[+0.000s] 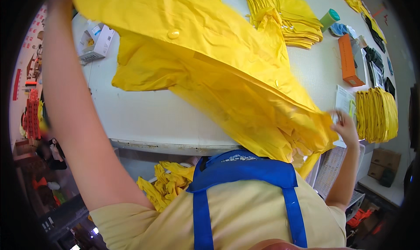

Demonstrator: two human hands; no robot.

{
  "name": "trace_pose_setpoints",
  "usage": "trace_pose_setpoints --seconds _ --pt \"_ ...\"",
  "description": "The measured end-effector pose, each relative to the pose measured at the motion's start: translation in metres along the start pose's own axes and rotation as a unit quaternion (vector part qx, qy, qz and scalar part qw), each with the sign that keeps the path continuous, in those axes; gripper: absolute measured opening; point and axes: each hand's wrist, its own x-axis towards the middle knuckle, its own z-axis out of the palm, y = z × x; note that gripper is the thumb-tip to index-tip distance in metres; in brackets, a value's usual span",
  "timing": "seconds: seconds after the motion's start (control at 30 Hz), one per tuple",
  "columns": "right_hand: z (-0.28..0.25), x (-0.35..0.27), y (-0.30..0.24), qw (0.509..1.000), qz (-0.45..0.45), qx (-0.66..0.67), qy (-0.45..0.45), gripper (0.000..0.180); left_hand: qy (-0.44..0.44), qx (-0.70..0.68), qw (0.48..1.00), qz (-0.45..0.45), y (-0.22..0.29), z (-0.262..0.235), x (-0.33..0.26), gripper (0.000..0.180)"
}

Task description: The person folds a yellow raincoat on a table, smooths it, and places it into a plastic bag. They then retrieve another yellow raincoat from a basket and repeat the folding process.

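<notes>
A large yellow raincoat (218,62) with snap buttons hangs spread in the air above a white table (144,119). My left arm reaches up along the left side; its hand is at the top edge near the garment's upper corner and mostly out of view. My right hand (345,127) pinches the raincoat's lower right edge, low at the table's right end. The garment drapes diagonally from upper left to lower right, covering much of the table.
A stack of folded yellow garments (288,18) lies at the back, another yellow stack (376,114) at the right. An orange box (350,60), a green cup (329,18) and a white carton (96,42) are on the table. More yellow garments (168,182) are piled below the table edge.
</notes>
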Motion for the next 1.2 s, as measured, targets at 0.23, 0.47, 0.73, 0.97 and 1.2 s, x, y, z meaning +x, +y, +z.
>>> trace_pose_setpoints --seconds 0.23,0.47,0.73,0.97,1.2 --pt "0.141 0.096 -0.091 0.979 -0.191 -0.008 -0.070 0.074 -0.234 0.443 0.824 -0.264 -0.129 0.070 -0.043 0.037" --pt "0.188 0.128 -0.071 0.974 -0.156 -0.162 -0.038 0.036 -0.117 0.267 0.918 -0.270 -0.229 0.003 -0.299 0.032" --pt "0.215 0.147 -0.113 0.962 -0.216 -0.162 0.034 0.041 0.256 0.064 0.853 -0.451 -0.278 -0.023 -0.401 0.056" --pt "0.167 0.218 -0.094 0.988 -0.132 0.033 0.077 0.024 0.269 0.044 0.924 -0.268 -0.249 -0.049 -0.360 0.047" --pt "0.133 0.073 -0.158 0.950 -0.310 0.034 -0.006 0.034 0.131 0.492 0.835 -0.207 -0.170 -0.082 -0.456 0.043"
